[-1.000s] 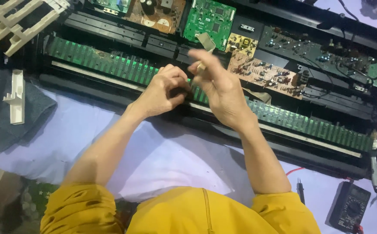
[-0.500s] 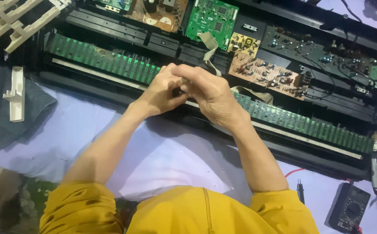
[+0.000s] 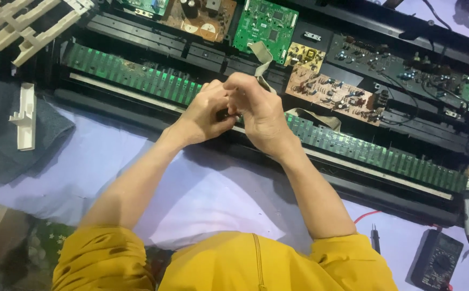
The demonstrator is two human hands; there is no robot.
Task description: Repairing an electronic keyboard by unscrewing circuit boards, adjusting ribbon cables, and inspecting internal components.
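Note:
An opened electronic keyboard lies across the cloth, its long green contact board (image 3: 137, 75) running left to right. My left hand (image 3: 205, 110) and my right hand (image 3: 264, 116) meet over the middle of this board with fingers curled. Between them they pinch a small dark part (image 3: 223, 114); most of it is hidden, so its kind is unclear. A grey ribbon cable (image 3: 262, 56) rises just behind my right hand's knuckles.
Several circuit boards sit at the back, among them a green one (image 3: 269, 24) and a brown one (image 3: 334, 94). White key pieces lie at the left (image 3: 24, 116) and top left (image 3: 22, 24). A multimeter (image 3: 439, 261) and probes (image 3: 468, 207) lie at the bottom right.
My right hand, lifted with its fingers spread a second ago, has come down and closed against my left hand. The left hand has stayed in place.

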